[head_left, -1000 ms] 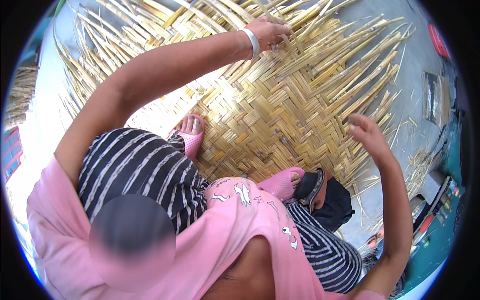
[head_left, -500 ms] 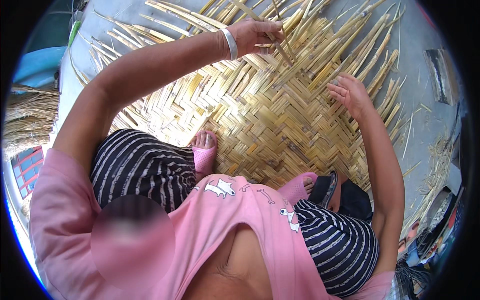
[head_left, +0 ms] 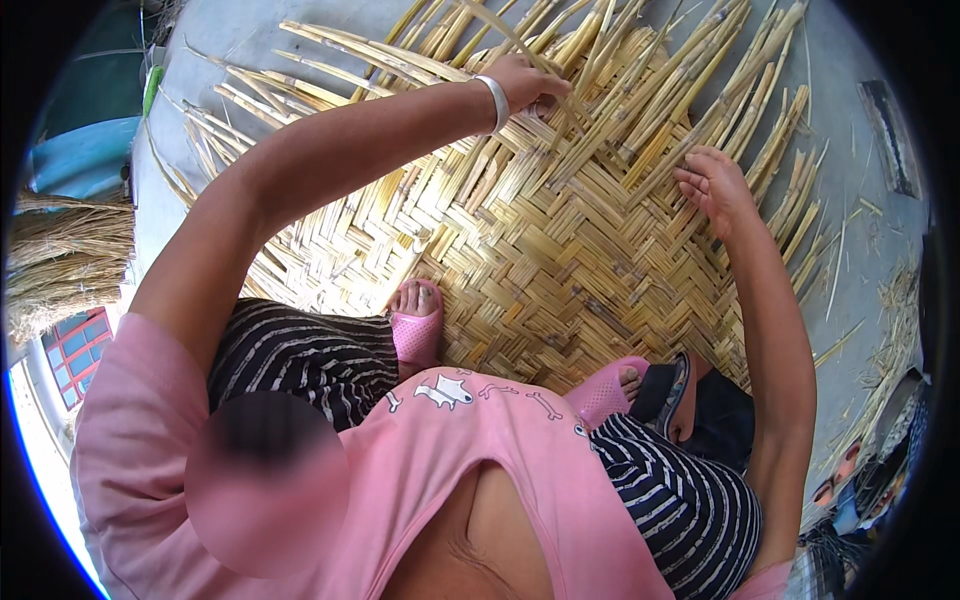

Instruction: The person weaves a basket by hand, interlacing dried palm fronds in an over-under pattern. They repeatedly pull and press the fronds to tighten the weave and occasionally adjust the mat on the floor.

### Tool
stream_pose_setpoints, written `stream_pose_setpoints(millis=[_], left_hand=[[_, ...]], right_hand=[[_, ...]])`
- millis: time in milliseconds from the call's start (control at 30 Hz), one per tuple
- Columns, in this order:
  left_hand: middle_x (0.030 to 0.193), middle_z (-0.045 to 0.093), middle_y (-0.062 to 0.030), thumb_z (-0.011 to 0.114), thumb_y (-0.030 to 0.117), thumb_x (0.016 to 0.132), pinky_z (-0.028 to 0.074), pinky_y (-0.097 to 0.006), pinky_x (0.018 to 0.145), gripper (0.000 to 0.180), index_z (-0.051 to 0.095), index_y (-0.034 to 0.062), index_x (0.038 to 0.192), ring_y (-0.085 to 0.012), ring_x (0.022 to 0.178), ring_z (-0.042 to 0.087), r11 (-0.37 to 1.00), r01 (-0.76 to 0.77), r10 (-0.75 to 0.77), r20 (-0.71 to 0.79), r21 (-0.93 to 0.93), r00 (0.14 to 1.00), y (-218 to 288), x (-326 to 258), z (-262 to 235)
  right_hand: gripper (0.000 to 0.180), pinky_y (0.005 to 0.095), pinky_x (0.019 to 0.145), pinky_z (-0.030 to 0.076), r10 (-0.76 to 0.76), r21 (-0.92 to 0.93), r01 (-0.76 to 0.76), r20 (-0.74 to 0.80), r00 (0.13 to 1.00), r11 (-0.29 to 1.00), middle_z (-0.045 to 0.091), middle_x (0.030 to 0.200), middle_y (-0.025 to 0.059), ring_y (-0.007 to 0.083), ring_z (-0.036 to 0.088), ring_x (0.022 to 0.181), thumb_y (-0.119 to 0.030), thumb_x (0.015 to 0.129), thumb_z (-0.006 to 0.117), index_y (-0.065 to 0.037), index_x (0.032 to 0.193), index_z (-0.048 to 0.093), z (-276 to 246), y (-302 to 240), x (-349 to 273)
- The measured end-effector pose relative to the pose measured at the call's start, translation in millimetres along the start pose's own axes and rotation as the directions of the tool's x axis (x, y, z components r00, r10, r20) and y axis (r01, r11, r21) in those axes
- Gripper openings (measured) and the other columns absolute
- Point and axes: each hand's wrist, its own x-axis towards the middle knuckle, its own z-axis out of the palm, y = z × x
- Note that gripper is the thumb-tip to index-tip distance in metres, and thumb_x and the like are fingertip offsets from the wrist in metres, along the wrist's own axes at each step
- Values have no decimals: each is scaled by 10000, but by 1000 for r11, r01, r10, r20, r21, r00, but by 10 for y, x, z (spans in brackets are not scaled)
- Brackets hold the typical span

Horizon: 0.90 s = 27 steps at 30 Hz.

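A half-woven mat [head_left: 560,250] of flat, straw-yellow reed strips spreads in front of me in a zigzag pattern. At its far edge my left hand [head_left: 525,85], with a white bangle at the wrist, is closed around a long loose reed strip [head_left: 498,28]. That strip slants across other unwoven ends fanning out beyond the weave. My right hand [head_left: 712,190] is at the mat's right side, fingers curled in beside the loose strip ends [head_left: 690,110]. Whatever is between those fingers is hidden.
My feet in pink slippers [head_left: 416,330] rest on the mat's near part. A dark sandal [head_left: 672,395] lies by the right one. Grey floor [head_left: 850,220] surrounds the mat, with a wooden block [head_left: 890,138] at right, straw scraps, and a straw bundle [head_left: 75,245] at far left.
My left hand has shifted slightly right and its fingers have closed in on the strip. My right hand has moved slightly right, its fingers more curled.
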Motion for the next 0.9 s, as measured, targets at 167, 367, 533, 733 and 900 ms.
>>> stream_pose_setpoints(millis=[167,367,533,733,900], left_hand=[[858,630,-103,704,138,780,532,-261,641,331,585,-13,1050,-147,705,614,970,-91,111,-77,226,991,83,0,161],[904,630,-91,669,144,813,539,-338,660,255,592,38,1031,-193,780,632,981,175,-169,74,-80,983,150,-63,261],[989,620,-86,655,213,838,521,-325,716,303,589,50,1084,-177,931,605,986,166,-167,289,26,943,229,-153,220],[1018,609,-103,632,165,854,528,-339,760,306,564,1,1103,-217,949,603,968,227,-207,175,-105,963,32,29,97],[997,621,-117,636,162,850,541,-339,747,308,565,-1,1101,-225,889,627,946,271,-220,265,-175,939,-72,12,169]], right_hand=[[129,275,726,514,-41,261,13,103,994,965,575,916,41,155,590,848,-126,869,552,-53,968,515,9,36,-46],[169,268,725,510,5,179,-36,171,985,983,608,950,47,127,584,840,-170,876,565,-64,1002,526,88,-82,-117],[205,258,716,503,21,92,-31,111,994,995,626,925,27,100,574,795,-180,880,560,-67,1049,536,75,-47,-94],[212,255,714,505,5,83,-18,152,988,996,630,934,27,98,575,806,-184,885,557,-63,1057,536,98,-30,-73],[213,270,734,530,7,87,-15,89,996,996,613,939,46,133,610,803,-159,881,560,-56,1059,504,39,34,-63]])
